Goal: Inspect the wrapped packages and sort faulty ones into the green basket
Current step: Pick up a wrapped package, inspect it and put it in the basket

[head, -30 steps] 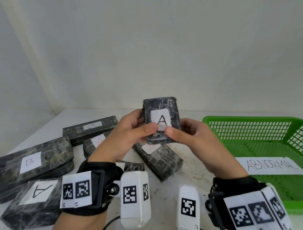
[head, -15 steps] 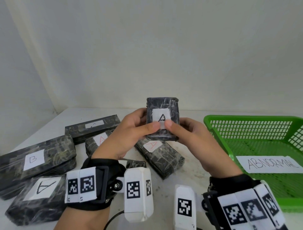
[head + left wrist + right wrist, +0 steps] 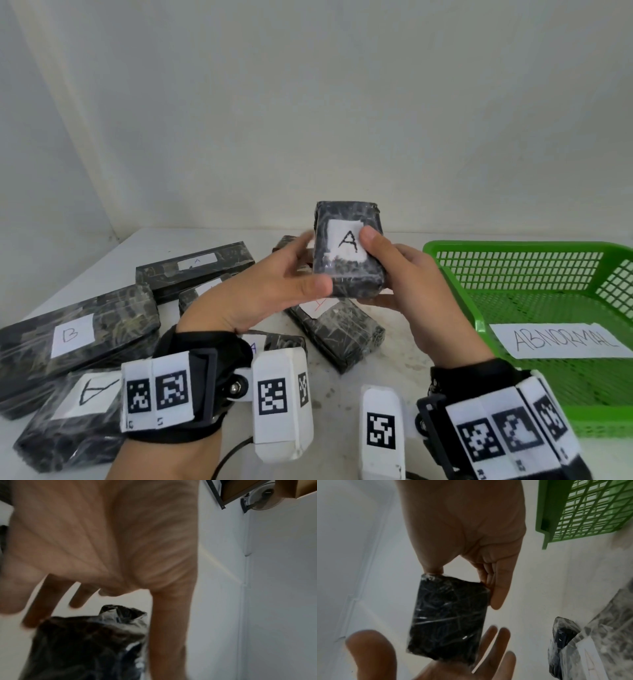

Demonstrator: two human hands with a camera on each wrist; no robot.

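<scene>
A small black wrapped package (image 3: 347, 274) with a white "A" label is held upright above the table. My right hand (image 3: 371, 270) pinches it, thumb on the label and fingers underneath; the right wrist view shows the same pinch at the top of the package (image 3: 448, 619). My left hand (image 3: 308, 263) is beside its left edge with straight, blurred fingers, and its thumb lies at the lower left corner. In the right wrist view the left fingers (image 3: 503, 632) spread flat behind the package. The green basket (image 3: 445, 270) stands to the right.
A paper marked ABNORMAL (image 3: 561, 339) lies in the basket. Several wrapped packages lie on the white table: one labelled B (image 3: 68, 335), one labelled A (image 3: 68, 411), a long one (image 3: 195, 265) at the back and one (image 3: 339, 329) under my hands. The wall is close behind.
The package has risen and shifted right toward the basket. My left thumb has come off the label and the left fingers have straightened; the right hand keeps its pinch.
</scene>
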